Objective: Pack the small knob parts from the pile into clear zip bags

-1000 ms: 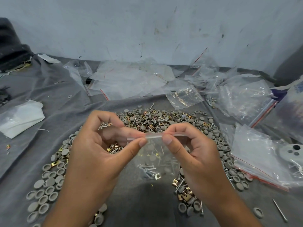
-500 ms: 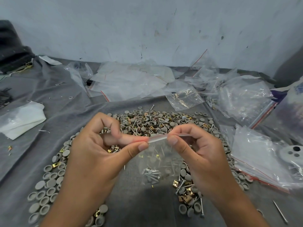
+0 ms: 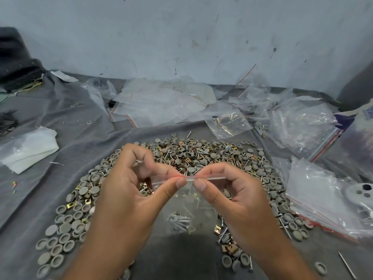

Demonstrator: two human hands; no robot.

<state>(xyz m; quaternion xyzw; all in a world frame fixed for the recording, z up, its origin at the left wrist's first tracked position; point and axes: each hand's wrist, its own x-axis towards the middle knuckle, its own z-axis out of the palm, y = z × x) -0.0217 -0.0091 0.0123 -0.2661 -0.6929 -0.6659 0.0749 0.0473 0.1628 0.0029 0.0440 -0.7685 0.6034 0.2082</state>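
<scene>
My left hand [image 3: 129,197] and right hand [image 3: 238,201] pinched the zip bag [image 3: 187,211], holding screws, at its seal above the surface's near edge, while most of the pile [image 3: 197,156] lay unpacked.

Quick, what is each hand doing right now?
Left hand: closed, pinching the top strip of the clear zip bag.
Right hand: closed, pinching the same strip.
</scene>
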